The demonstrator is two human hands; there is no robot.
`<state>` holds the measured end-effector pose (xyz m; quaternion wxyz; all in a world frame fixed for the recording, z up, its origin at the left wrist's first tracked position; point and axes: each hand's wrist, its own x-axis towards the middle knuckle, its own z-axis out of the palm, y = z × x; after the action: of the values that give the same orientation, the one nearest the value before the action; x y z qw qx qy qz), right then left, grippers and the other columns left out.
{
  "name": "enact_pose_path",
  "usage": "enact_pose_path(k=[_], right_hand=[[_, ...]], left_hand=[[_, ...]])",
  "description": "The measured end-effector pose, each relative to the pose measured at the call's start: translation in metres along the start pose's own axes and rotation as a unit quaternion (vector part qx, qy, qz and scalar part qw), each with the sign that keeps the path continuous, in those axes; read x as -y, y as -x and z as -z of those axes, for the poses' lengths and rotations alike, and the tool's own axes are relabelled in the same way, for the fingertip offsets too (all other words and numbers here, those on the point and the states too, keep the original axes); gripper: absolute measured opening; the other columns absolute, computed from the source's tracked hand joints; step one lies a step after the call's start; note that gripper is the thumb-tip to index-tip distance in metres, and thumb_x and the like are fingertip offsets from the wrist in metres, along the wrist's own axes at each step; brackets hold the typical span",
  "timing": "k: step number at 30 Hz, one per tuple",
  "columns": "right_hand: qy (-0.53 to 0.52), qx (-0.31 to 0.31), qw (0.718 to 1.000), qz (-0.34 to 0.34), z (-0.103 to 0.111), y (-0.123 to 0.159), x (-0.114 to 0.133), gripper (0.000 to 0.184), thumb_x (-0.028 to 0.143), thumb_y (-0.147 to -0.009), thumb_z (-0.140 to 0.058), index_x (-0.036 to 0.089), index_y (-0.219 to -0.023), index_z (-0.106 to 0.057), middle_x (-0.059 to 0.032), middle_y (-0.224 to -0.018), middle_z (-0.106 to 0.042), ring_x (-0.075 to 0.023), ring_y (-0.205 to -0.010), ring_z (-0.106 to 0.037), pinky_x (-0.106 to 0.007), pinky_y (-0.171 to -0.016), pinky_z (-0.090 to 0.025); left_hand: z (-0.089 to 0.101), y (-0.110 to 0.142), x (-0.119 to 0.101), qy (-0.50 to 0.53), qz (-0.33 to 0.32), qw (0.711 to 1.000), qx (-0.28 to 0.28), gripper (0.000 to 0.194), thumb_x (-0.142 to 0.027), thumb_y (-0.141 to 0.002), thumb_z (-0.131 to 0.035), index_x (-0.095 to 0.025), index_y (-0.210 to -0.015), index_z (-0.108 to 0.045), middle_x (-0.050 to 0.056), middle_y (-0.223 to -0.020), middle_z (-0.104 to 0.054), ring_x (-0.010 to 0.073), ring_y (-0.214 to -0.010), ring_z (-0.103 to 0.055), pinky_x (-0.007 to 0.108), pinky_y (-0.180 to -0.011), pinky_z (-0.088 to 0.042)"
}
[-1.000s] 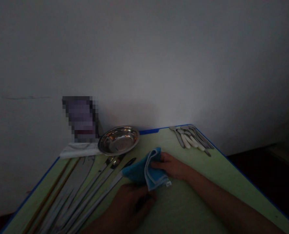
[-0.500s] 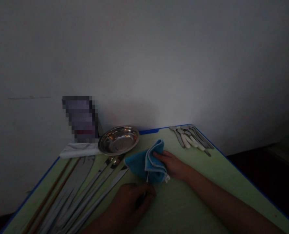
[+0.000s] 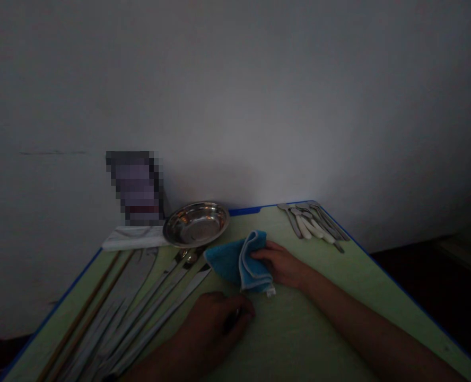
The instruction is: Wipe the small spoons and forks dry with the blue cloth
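My right hand (image 3: 284, 265) grips a folded blue cloth (image 3: 235, 261) that rests on the green table (image 3: 339, 286), just in front of a steel bowl (image 3: 196, 224). My left hand (image 3: 215, 323) lies curled on the table below the cloth, its fingers closed round a dark thin object that I cannot make out. The cloth covers the near ends of long metal utensils (image 3: 148, 307) that lie in a diagonal row to the left.
Wooden chopsticks (image 3: 86, 310) lie at the far left of the row. A folded white napkin (image 3: 134, 239) and a blurred-out container (image 3: 137, 188) stand by the wall. Several white-handled spoons (image 3: 313, 225) lie at the far right corner. The table has a blue edge.
My right hand lifted the blue cloth off the utensil and moved it slightly up and left toward the bowl. My left hand stayed in place.
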<state>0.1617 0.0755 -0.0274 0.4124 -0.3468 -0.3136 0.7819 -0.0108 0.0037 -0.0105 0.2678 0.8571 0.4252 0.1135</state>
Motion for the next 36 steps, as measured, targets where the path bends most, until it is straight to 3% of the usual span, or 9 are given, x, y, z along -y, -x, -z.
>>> enact_pose_path(k=[8, 19, 28, 32, 36], right_hand=[[0.012, -0.001, 1.0, -0.004, -0.001, 0.002, 0.001, 0.017, 0.012, -0.058, -0.064, 0.014, -0.074, -0.059, 0.0016, -0.065, -0.064, -0.0111, -0.058, -0.058, -0.025, -0.06, -0.044], [0.007, 0.045, 0.999, 0.009, 0.001, -0.001, -0.003, 0.021, 0.023, -0.063, -0.069, 0.013, -0.08, -0.061, 0.0003, -0.065, -0.064, -0.0103, -0.058, -0.059, -0.024, -0.062, -0.046], [-0.038, -0.019, 0.998, 0.043, 0.004, -0.005, -0.004, 0.02, 0.032, -0.068, -0.064, 0.014, -0.076, -0.061, 0.0011, -0.062, -0.064, -0.0099, -0.053, -0.057, -0.023, -0.058, -0.046], [-0.078, 0.001, 0.997, 0.017, 0.005, -0.007, 0.0, 0.025, 0.038, -0.074, -0.054, 0.014, -0.072, -0.061, -0.004, -0.069, -0.067, -0.0151, -0.066, -0.062, -0.03, -0.071, -0.047], [-0.108, 0.102, 0.989, -0.016, -0.002, 0.002, 0.012, 0.053, 0.053, -0.079, -0.036, 0.012, -0.101, -0.059, -0.0109, -0.099, -0.065, -0.0224, -0.097, -0.058, -0.039, -0.087, -0.041]], left_hand=[[0.001, 0.001, 0.001, 0.0, -0.01, 1.0, 0.008, 0.02, -0.026, -0.087, -0.041, -0.023, -0.089, -0.061, -0.001, -0.074, -0.065, 0.0141, -0.068, -0.058, 0.023, -0.064, -0.04], [0.0, 0.002, 0.001, 0.005, -0.002, 1.0, -0.003, 0.018, -0.025, -0.086, -0.042, -0.025, -0.088, -0.06, -0.002, -0.078, -0.065, 0.0148, -0.072, -0.059, 0.024, -0.067, -0.04], [0.004, 0.0, -0.001, 0.083, 0.034, 0.995, -0.039, 0.023, -0.028, -0.089, -0.037, -0.022, -0.095, -0.058, -0.003, -0.068, -0.062, 0.0125, -0.06, -0.057, 0.021, -0.057, -0.041], [0.007, 0.001, -0.002, 0.133, 0.03, 0.988, -0.073, 0.023, -0.026, -0.089, -0.036, -0.024, -0.101, -0.056, -0.002, -0.079, -0.064, 0.014, -0.074, -0.059, 0.022, -0.069, -0.044], [0.004, 0.003, 0.003, 0.16, 0.023, 0.981, -0.111, 0.02, -0.025, -0.088, -0.04, -0.026, -0.103, -0.053, -0.001, -0.098, -0.062, 0.0159, -0.091, -0.057, 0.024, -0.08, -0.043]])
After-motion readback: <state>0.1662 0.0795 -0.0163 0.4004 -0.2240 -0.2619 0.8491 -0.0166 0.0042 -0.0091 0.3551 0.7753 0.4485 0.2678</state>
